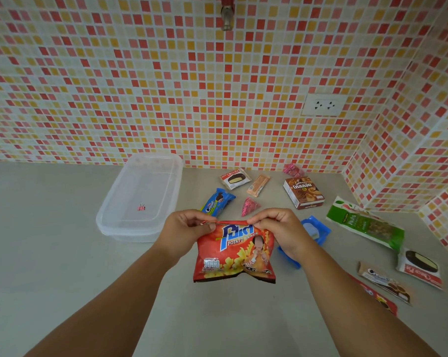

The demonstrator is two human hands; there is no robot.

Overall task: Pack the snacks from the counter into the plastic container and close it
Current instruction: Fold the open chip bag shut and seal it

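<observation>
Both hands, left (185, 228) + right (279, 229), pinch chip bag (234, 256) top edge, held above surface. Tub (140, 199) open, far-left. Risk: puffy bag pops or hogs tub space, lid won't shut.

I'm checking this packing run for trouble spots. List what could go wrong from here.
1. Both hands, left and right, pinch only the folded top edge of the red potato snack bag; that narrow grip could slip or the fold could open.
2. The clear plastic container already holds a small pink clip, which may get buried.
3. The long green nuts pack may fit awkwardly.
</observation>
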